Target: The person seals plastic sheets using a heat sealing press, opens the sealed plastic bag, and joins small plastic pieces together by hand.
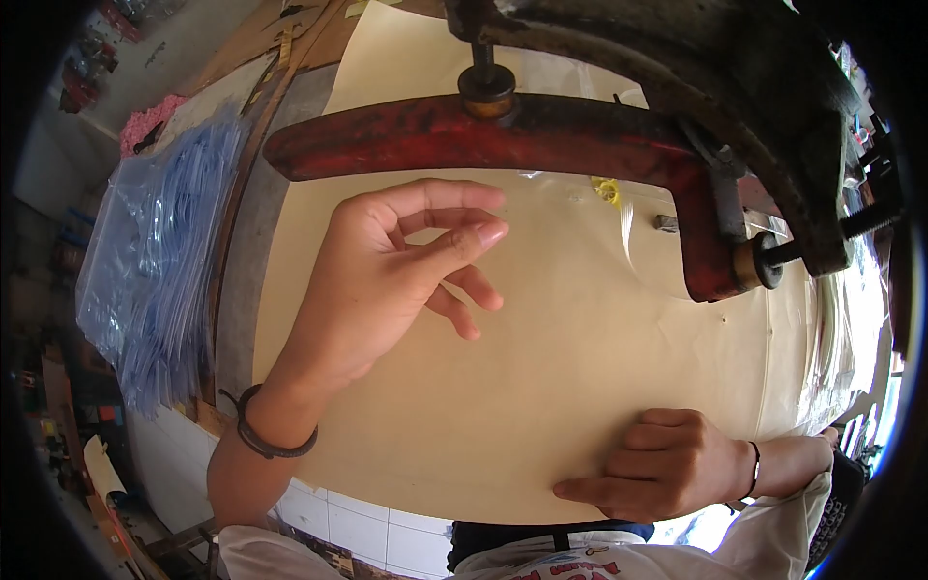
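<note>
My left hand (pixel 387 266) is raised over a large tan sheet (pixel 464 416), just on the near side of a red metal arm (pixel 464 140). Its thumb and fingers are bent and apart, with nothing visible between them. A dark band circles that wrist. Near the front edge of the sheet rests my right hand (pixel 657 469), knuckles up. Most of its fingers are folded under and one digit points left. The underside of this hand is hidden, so anything inside it cannot be seen.
The red arm belongs to a dark metal machine (pixel 773 106) overhanging from the upper right. A pile of clear bluish plastic sheets (pixel 169 261) hangs at the left edge. A yellow item (pixel 607 190) and a small dark block (pixel 667 223) lie under the machine.
</note>
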Available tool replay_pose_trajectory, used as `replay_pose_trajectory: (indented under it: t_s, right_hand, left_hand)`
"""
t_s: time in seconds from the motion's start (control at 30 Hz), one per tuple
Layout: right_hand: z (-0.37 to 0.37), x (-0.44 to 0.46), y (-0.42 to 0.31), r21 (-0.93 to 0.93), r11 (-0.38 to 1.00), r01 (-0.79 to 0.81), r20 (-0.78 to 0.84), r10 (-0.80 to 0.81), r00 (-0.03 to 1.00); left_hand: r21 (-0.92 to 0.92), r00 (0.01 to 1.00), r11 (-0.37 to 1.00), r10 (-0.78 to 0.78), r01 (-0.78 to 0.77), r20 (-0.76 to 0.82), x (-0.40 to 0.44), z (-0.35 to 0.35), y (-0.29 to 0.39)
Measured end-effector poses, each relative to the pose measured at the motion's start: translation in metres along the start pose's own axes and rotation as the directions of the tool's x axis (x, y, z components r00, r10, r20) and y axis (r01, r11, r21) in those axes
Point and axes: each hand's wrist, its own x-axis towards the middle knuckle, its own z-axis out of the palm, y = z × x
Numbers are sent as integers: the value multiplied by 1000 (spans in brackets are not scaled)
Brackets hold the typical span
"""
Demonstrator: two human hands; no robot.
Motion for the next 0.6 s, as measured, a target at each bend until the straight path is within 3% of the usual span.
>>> replay_pose_trajectory:
  t_s: [0.13, 0.23, 0.3, 0.37, 0.5, 0.6]
  right_hand:
    - [9, -2, 2, -54, 999, -3, -71, -1, 997]
    - [7, -2, 1, -33, 999, -5, -51, 3, 999]
    - [0, 0, 0, 8, 1000, -10, -10, 10, 1000]
    - [-1, 0, 0, 13, 1000, -9, 1, 9, 1000]
    - [-2, 2, 0, 12, 1000, -6, 20, 6, 1000]
    - [-2, 3, 0, 14, 1000, -15, 14, 15, 1000]
  left_hand:
    - [-109, 991, 987, -122, 116, -52, -3, 4, 12]
    - [-132, 986, 978, -155, 161, 55, -4, -3, 13]
    - [334, 1000, 942, 17, -14, -4, -10, 5, 2]
    - [662, 966, 710, 241, -239, 91, -7, 3, -9]
    - [721, 960, 638, 234, -270, 153, -10, 7, -6]
    - [854, 860, 371, 486, -364, 156, -7, 10, -16]
